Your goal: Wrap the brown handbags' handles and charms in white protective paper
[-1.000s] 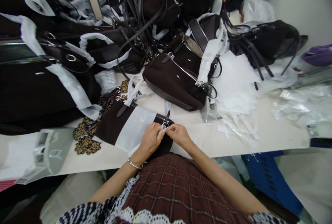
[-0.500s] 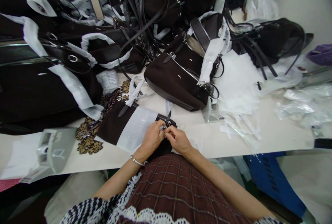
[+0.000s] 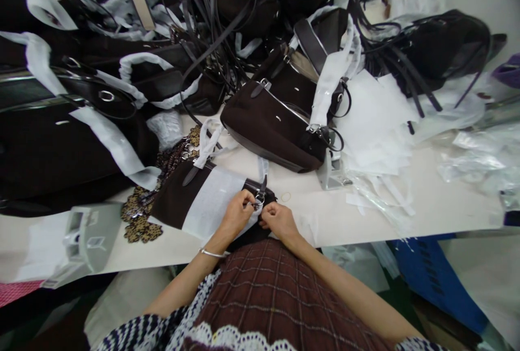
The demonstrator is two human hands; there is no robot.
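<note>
A dark brown handbag point(image 3: 174, 199) lies on its side at the table's front edge, close to my body. White wrapping paper point(image 3: 213, 199) covers its middle. At its right end is a metal ring point(image 3: 260, 197) on a dark strap tab. My left hand point(image 3: 239, 213) is closed in a pinch at the metal fittings beside this ring. Just right of it, my right hand point(image 3: 280, 221) pinches too, its fingertips curled under. What either hand grips is too small or hidden to make out.
Another brown handbag point(image 3: 272, 118) with wrapped handles lies behind. Leopard-patterned charms point(image 3: 140, 221) on beaded chains sit to the left, near a grey tape dispenser point(image 3: 87, 237). White paper sheets point(image 3: 377, 118) and clear plastic bags point(image 3: 479, 150) lie to the right. More bags point(image 3: 60, 150) are heaped at the back left.
My hands have drawn slightly apart, and the metal ring between them shows more. My left hand has shifted a little to the left. The bag lies in about the same place.
</note>
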